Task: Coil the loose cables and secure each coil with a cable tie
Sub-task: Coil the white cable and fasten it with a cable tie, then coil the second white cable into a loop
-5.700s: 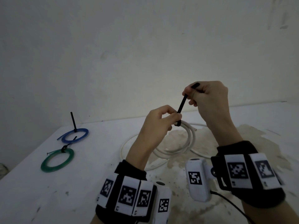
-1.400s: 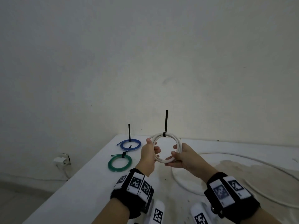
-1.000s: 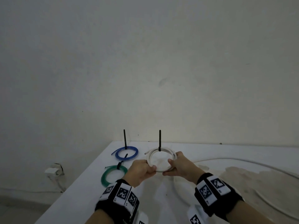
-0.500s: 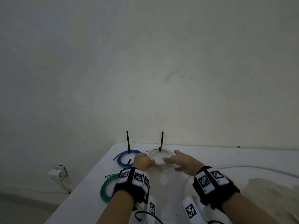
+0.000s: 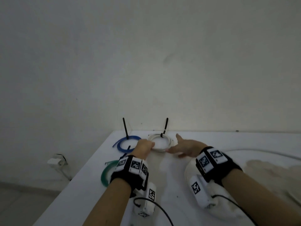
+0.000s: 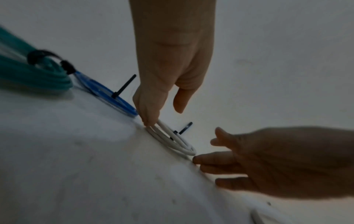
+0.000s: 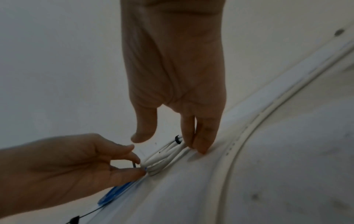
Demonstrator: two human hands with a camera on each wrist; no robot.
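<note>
A white cable coil (image 5: 169, 143) lies flat on the white table (image 5: 164, 176) near its back edge, bound by a black cable tie (image 5: 165, 126) whose tail sticks up. My left hand (image 5: 145, 146) reaches down at the coil's near left side; in the left wrist view its straight fingers (image 6: 148, 118) touch the coil (image 6: 172, 141) and the thumb stands apart. My right hand (image 5: 184, 148) is spread flat at the coil's right side. In the right wrist view two of its fingertips (image 7: 199, 145) rest against the coil (image 7: 162, 157).
A tied blue coil (image 5: 121, 146) lies just left of the white one, and a tied green coil (image 5: 105, 173) sits nearer, by the table's left edge. A long loose white cable (image 5: 260, 151) curves across the right side. The wall rises directly behind.
Both hands carried the tied white coil from mid-air to the back of the table and laid it flat beside the blue coil. My right hand has opened and spread.
</note>
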